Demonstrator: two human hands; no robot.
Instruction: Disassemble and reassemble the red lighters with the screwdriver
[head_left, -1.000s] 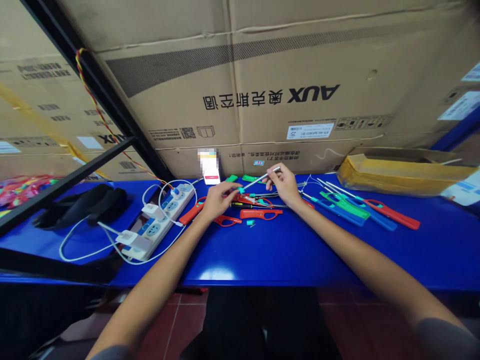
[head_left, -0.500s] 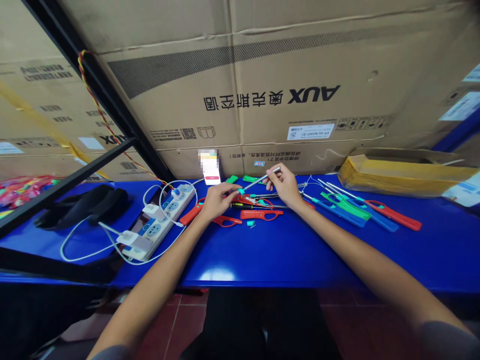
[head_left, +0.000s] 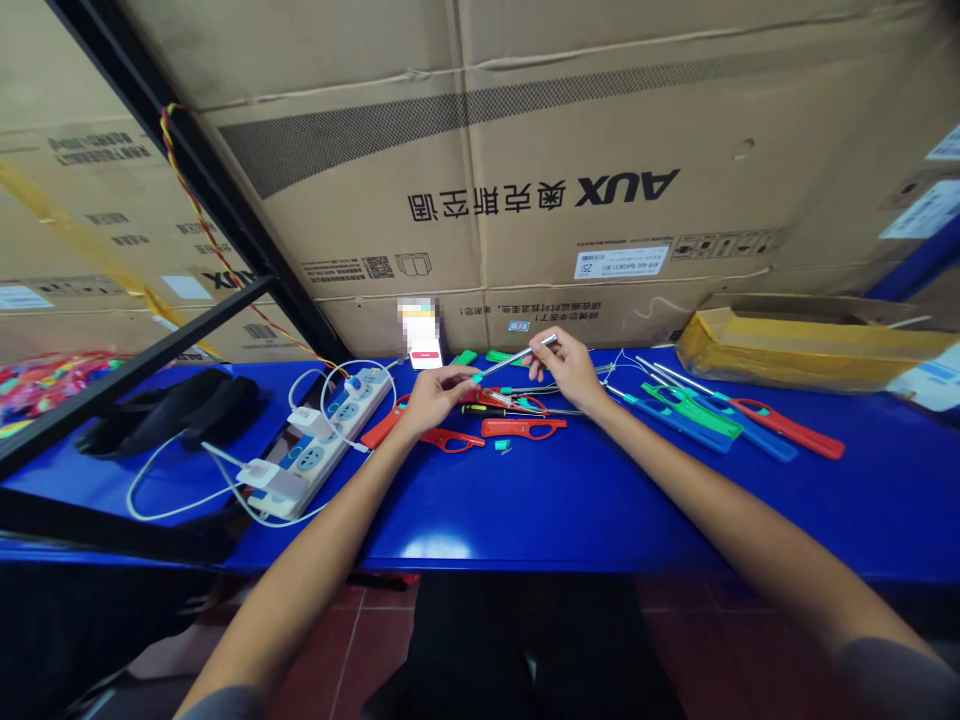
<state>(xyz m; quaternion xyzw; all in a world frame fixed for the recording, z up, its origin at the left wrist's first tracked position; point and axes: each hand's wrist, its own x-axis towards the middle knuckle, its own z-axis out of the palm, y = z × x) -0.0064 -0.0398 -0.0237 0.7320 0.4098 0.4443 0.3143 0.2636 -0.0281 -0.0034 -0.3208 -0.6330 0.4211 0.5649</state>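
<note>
While red lighter parts [head_left: 523, 428] lie below at frame centre, a metal tube [head_left: 514, 358] is pinched between the left hand [head_left: 433, 396] and right hand [head_left: 570, 366].

Blue counter [head_left: 570, 510], silver rod [head_left: 517, 357] (teal tip), red, green and blue lighters [head_left: 705, 412], white power strip [head_left: 319, 447], brown box [head_left: 570, 150] with grey band

Blurred out: the small card [head_left: 417, 322] propped against the carton, its top only a smear of pixels. Too small to read: the print on the white label [head_left: 621, 262]. Half hidden under the left hand [head_left: 429, 398]: the red handle [head_left: 450, 440], plus whatever joins the thin metal rod [head_left: 516, 357] to the teal tip [head_left: 477, 378]. Tangled, impossible to sort: the parts beneath the right hand [head_left: 570, 368]. Cut off at the left edge: the colourful heap [head_left: 37, 378]. Chopped by the right edge: the yellow-taped box [head_left: 810, 348].
</note>
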